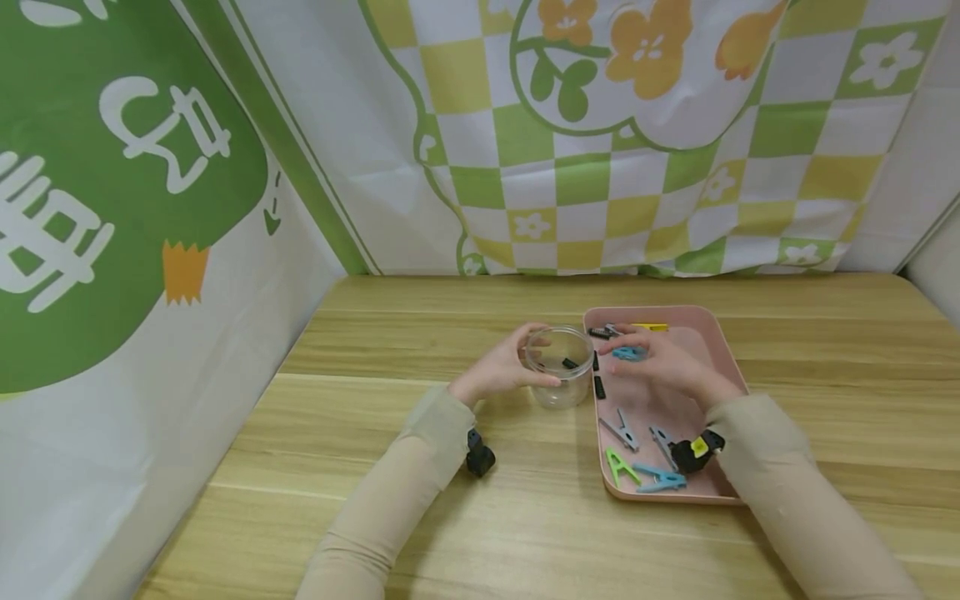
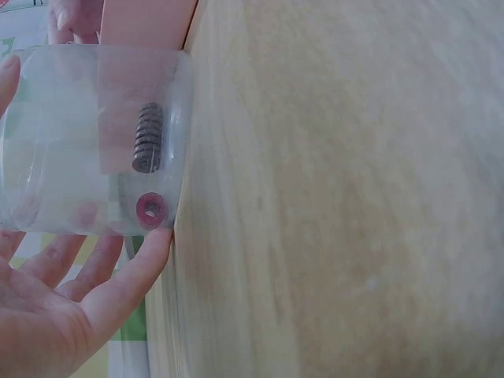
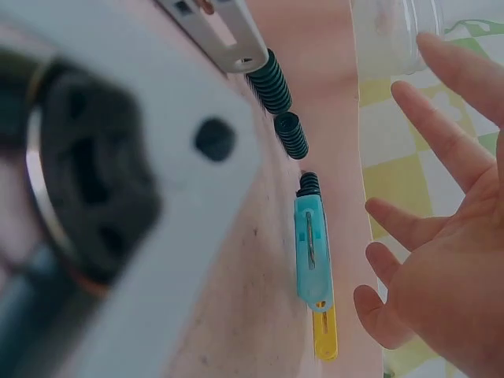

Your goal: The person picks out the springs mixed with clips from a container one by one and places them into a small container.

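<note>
My left hand [image 1: 501, 367] grips a clear plastic jar [image 1: 558, 367] standing on the wooden table, just left of a pink tray [image 1: 720, 375]. In the left wrist view the jar [image 2: 87, 142] holds a black ridged piece [image 2: 147, 138] and a red ring [image 2: 151, 209]. My right hand [image 1: 637, 346] hovers over the tray with fingers spread and holds nothing. Under it lies a blue clip [image 3: 311, 252], with a yellow clip [image 3: 324, 335] beyond it. Black ridged pieces [image 3: 291, 134] lie in a row next to the blue clip.
Near the tray's front lie more clips: grey [image 1: 618, 429], green [image 1: 618, 467] and blue [image 1: 660, 477]. A checkered cloth [image 1: 600, 167] hangs behind the table and a green-and-white panel [image 1: 112, 250] closes the left side. The table [image 1: 825, 350] stretches to the right.
</note>
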The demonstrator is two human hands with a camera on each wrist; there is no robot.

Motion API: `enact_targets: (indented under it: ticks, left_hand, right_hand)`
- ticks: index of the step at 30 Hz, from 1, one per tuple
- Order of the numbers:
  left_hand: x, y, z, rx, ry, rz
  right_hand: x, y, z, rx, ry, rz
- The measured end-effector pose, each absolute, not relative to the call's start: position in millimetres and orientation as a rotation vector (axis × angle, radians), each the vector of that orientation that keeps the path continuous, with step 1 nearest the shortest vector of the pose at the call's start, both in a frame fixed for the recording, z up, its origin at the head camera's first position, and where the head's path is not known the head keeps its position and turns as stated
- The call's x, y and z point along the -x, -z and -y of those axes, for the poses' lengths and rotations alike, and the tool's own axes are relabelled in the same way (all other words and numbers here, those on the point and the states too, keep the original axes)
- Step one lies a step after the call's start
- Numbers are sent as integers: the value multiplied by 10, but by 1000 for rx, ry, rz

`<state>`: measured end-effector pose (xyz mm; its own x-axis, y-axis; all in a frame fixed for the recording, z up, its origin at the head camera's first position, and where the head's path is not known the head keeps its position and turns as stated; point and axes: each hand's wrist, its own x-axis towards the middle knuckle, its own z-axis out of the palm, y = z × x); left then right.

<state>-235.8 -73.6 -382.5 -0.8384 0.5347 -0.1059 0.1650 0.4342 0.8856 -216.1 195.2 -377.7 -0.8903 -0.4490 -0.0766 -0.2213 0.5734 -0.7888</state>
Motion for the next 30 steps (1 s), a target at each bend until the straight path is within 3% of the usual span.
enact_targets:
  ticks: [30]
  left_hand:
    - [2348,3815,740,-569,-1392,-2291]
  right_hand:
    - [2206,3940,-1871,527,822,-2748]
